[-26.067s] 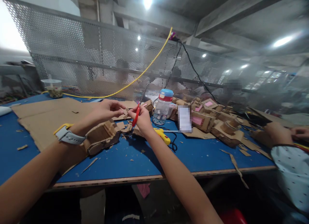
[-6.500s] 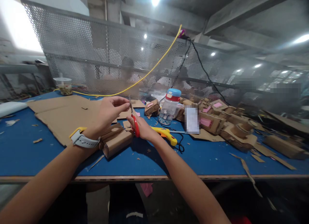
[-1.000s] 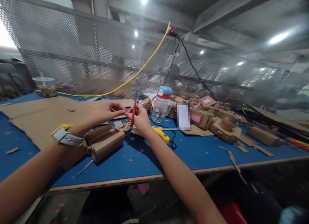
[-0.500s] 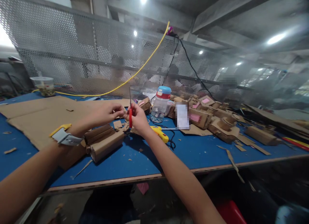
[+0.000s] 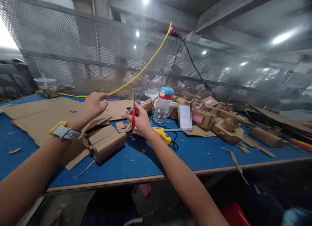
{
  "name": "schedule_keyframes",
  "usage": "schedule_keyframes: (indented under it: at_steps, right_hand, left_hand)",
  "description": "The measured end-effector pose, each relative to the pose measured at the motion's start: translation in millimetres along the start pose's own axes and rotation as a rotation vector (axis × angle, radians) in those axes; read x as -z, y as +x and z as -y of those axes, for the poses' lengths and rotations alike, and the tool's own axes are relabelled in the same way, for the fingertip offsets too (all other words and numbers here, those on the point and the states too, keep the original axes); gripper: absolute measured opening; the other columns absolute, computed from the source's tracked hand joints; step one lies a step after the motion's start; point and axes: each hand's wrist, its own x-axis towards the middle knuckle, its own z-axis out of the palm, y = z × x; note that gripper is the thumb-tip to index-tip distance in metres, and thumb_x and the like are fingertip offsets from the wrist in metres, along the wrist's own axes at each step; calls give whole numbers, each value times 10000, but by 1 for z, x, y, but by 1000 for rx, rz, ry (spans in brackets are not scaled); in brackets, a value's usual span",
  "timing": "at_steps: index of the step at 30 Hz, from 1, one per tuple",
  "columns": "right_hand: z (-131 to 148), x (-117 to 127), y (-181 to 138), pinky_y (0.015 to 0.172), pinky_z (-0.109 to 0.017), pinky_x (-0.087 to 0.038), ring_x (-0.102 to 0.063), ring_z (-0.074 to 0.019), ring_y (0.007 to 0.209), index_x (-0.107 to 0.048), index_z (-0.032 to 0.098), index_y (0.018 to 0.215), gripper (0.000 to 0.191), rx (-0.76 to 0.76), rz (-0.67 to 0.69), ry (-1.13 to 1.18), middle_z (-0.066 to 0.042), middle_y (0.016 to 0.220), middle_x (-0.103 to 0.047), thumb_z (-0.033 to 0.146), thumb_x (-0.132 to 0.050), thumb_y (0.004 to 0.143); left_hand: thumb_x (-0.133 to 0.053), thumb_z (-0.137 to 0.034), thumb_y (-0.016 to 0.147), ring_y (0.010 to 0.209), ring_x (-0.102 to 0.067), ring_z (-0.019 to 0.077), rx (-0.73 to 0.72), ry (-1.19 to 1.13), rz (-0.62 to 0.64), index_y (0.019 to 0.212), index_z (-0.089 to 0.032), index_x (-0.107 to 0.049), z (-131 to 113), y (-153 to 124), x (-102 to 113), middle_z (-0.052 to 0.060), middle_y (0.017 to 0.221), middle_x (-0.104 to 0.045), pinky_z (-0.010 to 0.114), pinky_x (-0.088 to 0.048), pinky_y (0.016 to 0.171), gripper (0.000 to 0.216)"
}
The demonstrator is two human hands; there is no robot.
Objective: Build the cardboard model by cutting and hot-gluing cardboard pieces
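Pits red-handled scissors (image 5: 133,118) against a solid blue bench (image 5: 204,156), plain brown cardboard (image 5: 48,112) and a yellow glue gun (image 5: 166,137). Adds pink patches (image 5: 198,118), a pale grey watch strap (image 5: 73,134) and a clear bottle (image 5: 162,105) with white figures (image 5: 159,111), a red collar (image 5: 165,96) and a blue lid (image 5: 166,90). Contrasts a yellow cable (image 5: 146,67) with a grey screen (image 5: 73,47) in a perforated pattern.

Look at the scissors (image 5: 133,118): blades smeared thin against the mesh screen (image 5: 83,67), too faint to read as parted or together! The right hand (image 5: 141,119) and wrist cover the left end of the yellow glue gun (image 5: 164,135); any scrap at those fingertips is too small to name. That pale panel (image 5: 185,118) is all pixels, the heads (image 5: 121,70) beyond likewise. Down low, the bottom edge cuts a red object (image 5: 236,215), and far right, a red-and-yellow strip (image 5: 301,144) gets clipped!
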Motion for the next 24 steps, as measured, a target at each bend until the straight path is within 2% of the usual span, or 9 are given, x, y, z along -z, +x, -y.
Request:
schedule_keyframes:
  at_steps: [2,7,13,18,24]
  right_hand:
    - [1,0,-1,726,-274,-446,-516,-101,655,-467,208,761,369,-5,-10,10,71,700,-523,302,-775,581]
    - [5,1,-1,692,-269,-439,-503,-101,640,-465,207,719,407,-22,-36,22,66,671,-529,378,-783,532]
    - [6,1,-1,667,-260,-425,-496,-98,639,-468,204,691,414,-30,-46,35,57,671,-542,393,-780,495]
    - [5,0,1,602,-238,-392,-464,-87,598,-479,200,683,383,-51,-10,19,83,601,-478,351,-777,496]
    - [4,1,0,549,-225,-372,-452,-78,567,-473,198,688,389,-60,12,34,86,591,-478,341,-781,498]
  left_hand:
    - [-520,-340,801,994,-630,267,-74,-85,2,1090,-126,-698,1,-1,0,153,1086,-698,365,-501,870,401]
    - [-566,-515,802,885,-676,221,-239,-432,339,991,-187,-728,-7,-8,-3,78,986,-740,327,-543,790,411]
    - [-597,-505,807,880,-681,206,-302,-524,402,1013,-188,-714,-9,-9,-6,75,975,-742,317,-549,775,396]
    - [-620,-458,795,850,-683,193,-348,-504,487,1089,-180,-683,-12,-12,-7,75,976,-745,284,-540,717,409]
    - [-629,-424,767,780,-664,166,-361,-503,483,898,-184,-729,-16,-15,-6,53,872,-748,259,-516,686,291]
